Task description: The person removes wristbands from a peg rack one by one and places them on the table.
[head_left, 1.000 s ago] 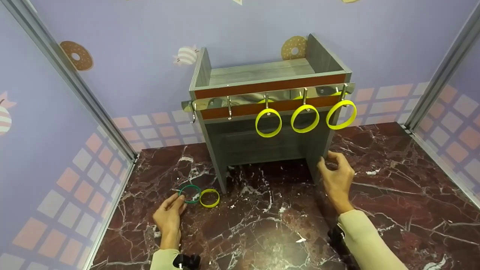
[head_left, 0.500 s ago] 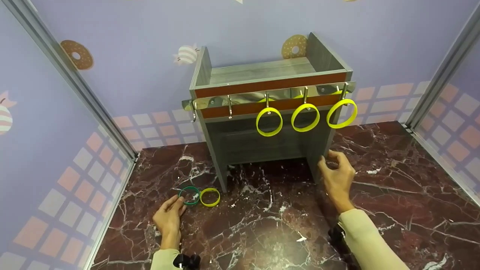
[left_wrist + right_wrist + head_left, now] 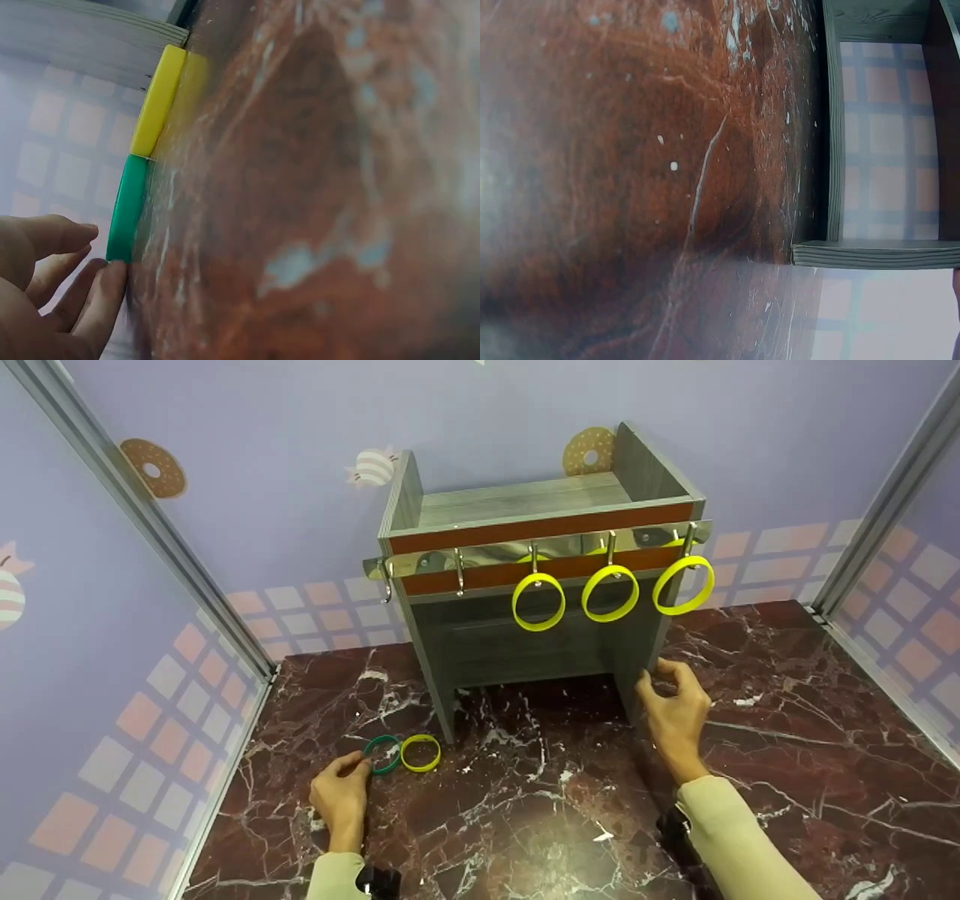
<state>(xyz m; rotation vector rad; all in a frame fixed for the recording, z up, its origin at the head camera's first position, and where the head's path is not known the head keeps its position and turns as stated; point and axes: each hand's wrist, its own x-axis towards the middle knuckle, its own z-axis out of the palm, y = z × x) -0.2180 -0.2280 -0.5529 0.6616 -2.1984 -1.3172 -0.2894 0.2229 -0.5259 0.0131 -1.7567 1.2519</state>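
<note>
On the left of the head view, my left hand [image 3: 341,791] is at the near left edge of a green ring [image 3: 386,772] lying flat on the dark red marbled table. The left wrist view shows a fingertip touching the end of the green band [image 3: 127,210], while the upper finger stands a little away. Against it lies a yellow ring [image 3: 421,769]. My right hand [image 3: 675,712], curved, rests at the outer side of the right panel of a grey wooden shelf [image 3: 525,502]; just a sliver of it enters the right wrist view.
Across the shelf front runs a metal hook rail [image 3: 487,556]. Yellow rings hang from three of its hooks, including a middle ring [image 3: 611,619]. Two hooks at the left bear none. Patterned walls [image 3: 247,510] with metal corner posts enclose the table [image 3: 525,817].
The green ring has shifted slightly right and nearer, now against the yellow ring on the table. My left hand moved slightly right with it. The right hand stays at the shelf panel.
</note>
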